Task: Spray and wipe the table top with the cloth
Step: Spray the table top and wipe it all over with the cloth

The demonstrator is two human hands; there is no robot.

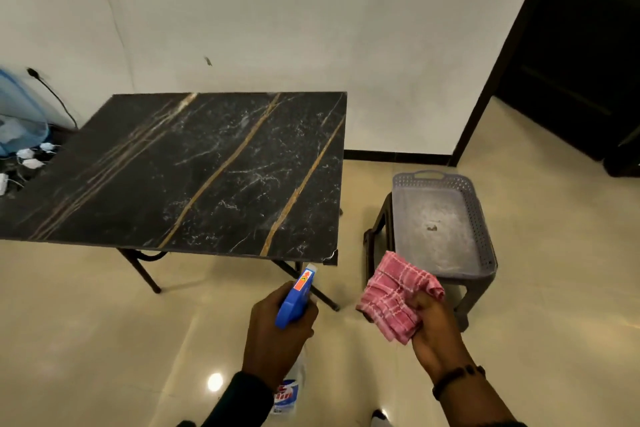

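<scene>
A black marble-patterned table top (194,170) with gold streaks stands ahead and to the left, against the white wall. My left hand (273,333) grips a spray bottle (296,302) by its blue trigger head, nozzle pointing up toward the table's near right corner; the clear bottle body hangs below the hand. My right hand (433,329) holds a bunched red-and-white checked cloth (394,298) in the air, to the right of the table and in front of the basket.
A grey plastic basket (481,218) sits on a dark stool (377,236) right of the table. White items and a cable (52,94) lie at the table's far left, beside blue netting (20,114). A dark doorway (571,45) opens at right. Glossy beige floor lies below.
</scene>
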